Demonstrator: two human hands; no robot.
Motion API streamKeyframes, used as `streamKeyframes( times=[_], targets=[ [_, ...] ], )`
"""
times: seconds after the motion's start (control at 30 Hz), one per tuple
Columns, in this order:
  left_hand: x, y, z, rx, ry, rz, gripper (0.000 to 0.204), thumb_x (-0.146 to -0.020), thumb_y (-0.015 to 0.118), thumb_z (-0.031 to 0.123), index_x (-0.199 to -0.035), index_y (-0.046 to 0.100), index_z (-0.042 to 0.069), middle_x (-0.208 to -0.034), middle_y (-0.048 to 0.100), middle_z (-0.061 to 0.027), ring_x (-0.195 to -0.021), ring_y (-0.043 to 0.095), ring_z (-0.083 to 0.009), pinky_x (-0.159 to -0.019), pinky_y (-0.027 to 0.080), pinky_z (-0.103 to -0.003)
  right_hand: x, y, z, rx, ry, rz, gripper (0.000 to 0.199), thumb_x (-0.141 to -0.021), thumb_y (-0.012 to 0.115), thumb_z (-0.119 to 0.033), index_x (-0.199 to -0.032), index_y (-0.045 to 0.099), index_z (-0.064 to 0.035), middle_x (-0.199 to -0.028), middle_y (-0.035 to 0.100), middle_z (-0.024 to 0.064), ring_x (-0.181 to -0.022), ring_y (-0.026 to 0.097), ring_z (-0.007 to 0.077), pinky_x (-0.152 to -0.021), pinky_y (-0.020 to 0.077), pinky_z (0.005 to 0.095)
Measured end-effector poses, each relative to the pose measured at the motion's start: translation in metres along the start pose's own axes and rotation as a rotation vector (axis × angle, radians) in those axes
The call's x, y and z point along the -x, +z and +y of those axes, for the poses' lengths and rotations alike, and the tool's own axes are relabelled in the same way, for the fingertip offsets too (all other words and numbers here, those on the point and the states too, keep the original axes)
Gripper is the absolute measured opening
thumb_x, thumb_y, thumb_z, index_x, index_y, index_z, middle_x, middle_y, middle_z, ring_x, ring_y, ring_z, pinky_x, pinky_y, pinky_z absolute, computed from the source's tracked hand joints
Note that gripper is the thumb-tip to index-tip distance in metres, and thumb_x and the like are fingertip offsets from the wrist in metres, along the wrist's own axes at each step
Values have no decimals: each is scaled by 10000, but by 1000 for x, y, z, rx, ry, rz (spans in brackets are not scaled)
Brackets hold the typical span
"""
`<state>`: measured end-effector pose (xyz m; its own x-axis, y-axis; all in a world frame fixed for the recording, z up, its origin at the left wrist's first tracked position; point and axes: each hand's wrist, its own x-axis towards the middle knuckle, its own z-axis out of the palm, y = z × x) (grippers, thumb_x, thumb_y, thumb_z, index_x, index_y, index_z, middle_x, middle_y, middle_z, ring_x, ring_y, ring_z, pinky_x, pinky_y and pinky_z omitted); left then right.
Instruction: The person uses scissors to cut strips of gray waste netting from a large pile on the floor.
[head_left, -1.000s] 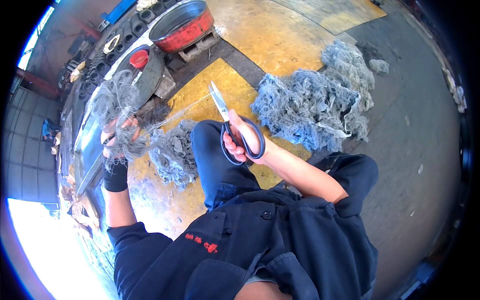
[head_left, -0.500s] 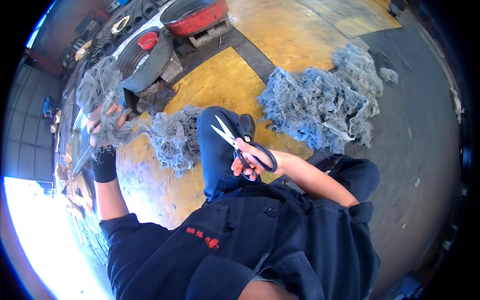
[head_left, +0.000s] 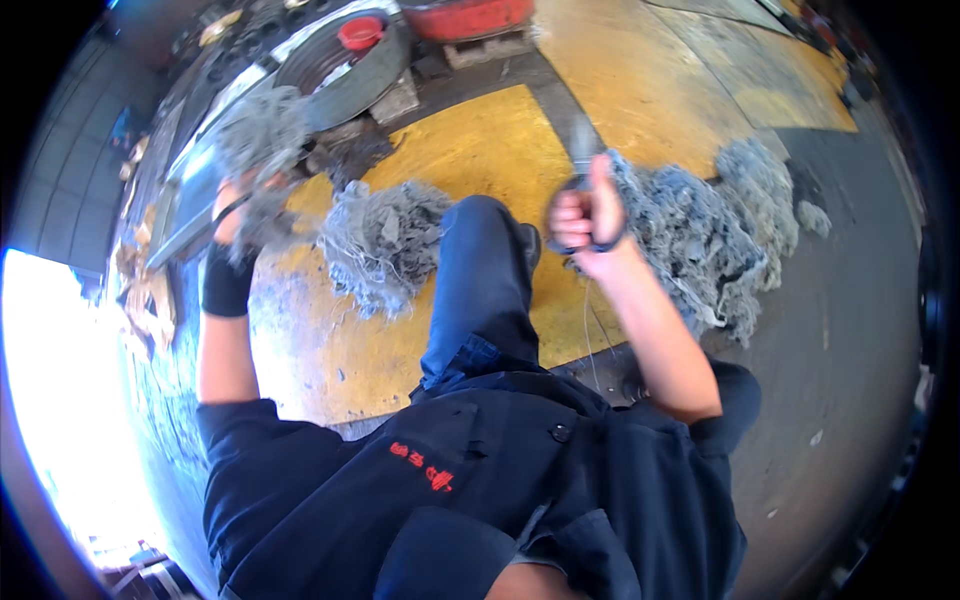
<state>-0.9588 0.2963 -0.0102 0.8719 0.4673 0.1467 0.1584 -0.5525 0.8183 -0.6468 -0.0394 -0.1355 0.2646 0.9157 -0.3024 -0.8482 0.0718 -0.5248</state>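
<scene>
At the left, my left hand (head_left: 232,208), with a black band at the wrist, is closed on a bundle of tangled grey thread (head_left: 262,130). Loose strands hang below it towards a second thread heap (head_left: 385,240) on the yellow floor plate, left of my knee. My right hand (head_left: 598,212) grips a pair of scissors (head_left: 581,150) with black handles, its thumb pointing up. The blades are smeared by motion and point away from me. Beside that hand lies a large blue-grey pile of tangled thread (head_left: 690,240). A thin strand hangs below the right hand.
Yellow plates (head_left: 470,130) cover part of the dark floor (head_left: 840,330). Ahead stand a grey curved trough (head_left: 360,95) with a red bowl (head_left: 360,33), and a large red tub (head_left: 470,20) on a block. A small grey tuft (head_left: 814,218) lies at the right.
My right hand has swung forward and to the right with the scissors, from above my lap to beside the large pile. My left hand still holds its bundle. The view has shifted.
</scene>
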Motion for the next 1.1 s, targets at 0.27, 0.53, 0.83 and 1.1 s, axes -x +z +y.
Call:
streamKeyframes(
  times=[0.27,0.53,0.83,1.1],
  targets=[
    [-66,23,-191,-5,-222,348,677,-672,768,264,-1245,501,21,-1155,607,-101,-1059,571,-248,-920,428,-331,100,-87,-75,346,-382,628,618,-835,415,-696,-760,476,-85,-653,450,11,-497,394,94,-447,314,232],
    [-124,102,-237,-952,-636,182,711,-607,764,411,-1172,556,33,-1121,605,-196,-1051,576,-317,-914,441,-361,202,-143,-136,486,-855,963,411,-884,539,-472,-690,469,-116,-568,435,-20,-442,381,83,-429,331,236],
    [-272,428,-74,-144,134,-313,288,-777,692,223,-970,618,22,-888,649,-84,-837,604,-166,-764,478,-290,231,-248,-126,307,-954,1465,251,-778,723,-204,-758,522,-54,-625,497,-6,-484,432,62,-426,375,211],
    [-160,719,-6,-106,397,-838,246,-728,648,217,-929,649,75,-860,634,-105,-836,590,-267,-750,463,-348,274,-243,-146,291,-1063,1542,340,-761,732,-212,-906,544,33,-728,545,54,-528,464,70,-484,409,229]
  ],
)
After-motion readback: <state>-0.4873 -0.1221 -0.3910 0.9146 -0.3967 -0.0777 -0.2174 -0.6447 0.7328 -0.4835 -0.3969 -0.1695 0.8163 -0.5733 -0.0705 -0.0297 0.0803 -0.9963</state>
